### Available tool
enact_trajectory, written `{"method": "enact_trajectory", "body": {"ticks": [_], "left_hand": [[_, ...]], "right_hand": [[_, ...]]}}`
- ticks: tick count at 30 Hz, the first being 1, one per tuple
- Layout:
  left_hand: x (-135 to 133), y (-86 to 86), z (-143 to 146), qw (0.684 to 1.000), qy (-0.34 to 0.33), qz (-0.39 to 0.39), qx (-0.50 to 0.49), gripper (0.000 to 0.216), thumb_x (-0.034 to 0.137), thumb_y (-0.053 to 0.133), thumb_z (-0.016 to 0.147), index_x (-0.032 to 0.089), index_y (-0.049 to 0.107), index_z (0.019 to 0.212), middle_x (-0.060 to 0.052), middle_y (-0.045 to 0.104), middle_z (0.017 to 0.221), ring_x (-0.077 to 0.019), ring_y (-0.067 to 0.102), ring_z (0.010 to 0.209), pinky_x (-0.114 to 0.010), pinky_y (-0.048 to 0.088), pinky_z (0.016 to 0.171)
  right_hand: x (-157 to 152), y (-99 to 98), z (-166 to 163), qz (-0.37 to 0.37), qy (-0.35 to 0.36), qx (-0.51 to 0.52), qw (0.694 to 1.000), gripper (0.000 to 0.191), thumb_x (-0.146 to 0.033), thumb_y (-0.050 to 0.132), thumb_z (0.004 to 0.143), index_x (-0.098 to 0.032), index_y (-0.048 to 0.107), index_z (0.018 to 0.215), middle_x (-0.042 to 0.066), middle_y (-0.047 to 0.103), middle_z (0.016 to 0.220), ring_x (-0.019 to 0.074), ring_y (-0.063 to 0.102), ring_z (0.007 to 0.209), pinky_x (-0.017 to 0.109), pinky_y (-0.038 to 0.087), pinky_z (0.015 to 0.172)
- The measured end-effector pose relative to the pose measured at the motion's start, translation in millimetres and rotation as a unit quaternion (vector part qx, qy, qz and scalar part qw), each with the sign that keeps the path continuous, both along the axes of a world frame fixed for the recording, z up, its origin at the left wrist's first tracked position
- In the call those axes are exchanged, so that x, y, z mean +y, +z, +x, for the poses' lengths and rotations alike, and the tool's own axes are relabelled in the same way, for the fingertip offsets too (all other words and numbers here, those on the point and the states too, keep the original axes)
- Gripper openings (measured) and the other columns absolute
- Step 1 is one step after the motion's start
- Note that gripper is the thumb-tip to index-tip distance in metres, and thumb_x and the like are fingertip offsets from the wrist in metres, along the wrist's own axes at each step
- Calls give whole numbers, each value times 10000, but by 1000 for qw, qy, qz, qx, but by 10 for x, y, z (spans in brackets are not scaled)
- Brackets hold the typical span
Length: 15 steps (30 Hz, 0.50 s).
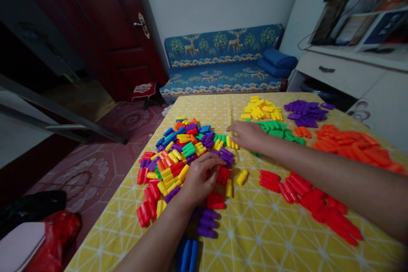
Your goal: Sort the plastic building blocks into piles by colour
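A mixed heap of small plastic bullet-shaped pieces [178,153] in several colours lies on a table with a yellow patterned cloth [255,229]. My left hand [199,178] is curled over the heap's near right edge, fingers closed on red pieces. My right hand [247,134] reaches across to the heap's far right side, fingers flat near yellow and green pieces. Sorted groups lie around: yellow [262,110], purple [306,110], green [277,129], orange [353,144] and red [312,199].
A blue patterned sofa bench [219,63] stands beyond the table. A dark red door [111,29] is at the left, white drawers [344,72] at the right. A red bag [54,238] lies on the tiled floor near left. Blue pieces [188,255] and purple pieces [207,223] lie near the table's front.
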<state>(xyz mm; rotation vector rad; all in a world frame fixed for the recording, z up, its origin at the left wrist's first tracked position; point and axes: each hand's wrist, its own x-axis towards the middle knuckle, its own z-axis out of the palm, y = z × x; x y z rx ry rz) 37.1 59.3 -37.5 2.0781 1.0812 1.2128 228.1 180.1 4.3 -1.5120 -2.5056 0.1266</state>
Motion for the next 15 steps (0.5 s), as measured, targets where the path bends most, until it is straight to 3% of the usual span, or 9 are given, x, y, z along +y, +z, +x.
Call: {"method": "enact_trajectory", "body": {"ticks": [3, 7, 11, 15], "left_hand": [[10, -13, 2, 1000, 0, 22, -7, 306, 24, 486, 836, 183, 710, 971, -72, 698, 982, -181, 657, 953, -297, 536, 836], [22, -37, -8, 998, 21, 53, -16, 285, 48, 482, 866, 181, 699, 994, -75, 697, 989, -178, 654, 950, -304, 530, 847], [37, -48, -43, 995, 70, 77, -2, 274, 69, 483, 879, 179, 693, 1015, -79, 684, 992, -183, 636, 947, -312, 517, 847], [17, -16, -58, 982, 124, 105, 99, 282, 101, 518, 861, 186, 686, 1071, -86, 681, 1062, -229, 593, 1012, -388, 478, 900]], "right_hand": [[-453, -7, -122, -26, 14, -96, 995, 312, -195, 613, 832, -229, 677, 1136, 125, 653, 1108, 275, 647, 977, 327, 466, 766], [-878, -85, -118, -48, -9, -69, 996, 362, -145, 508, 877, -231, 629, 1208, 117, 626, 1138, 237, 656, 964, 313, 471, 777], [-1198, -273, -106, -68, -25, 94, 993, 387, -130, 580, 806, -182, 634, 1186, 99, 655, 1137, 235, 635, 1022, 339, 477, 875], [-1428, -488, -180, -89, -51, 335, 937, 307, -138, 549, 792, -187, 663, 1073, 57, 690, 982, 174, 654, 820, 292, 528, 739]]}}
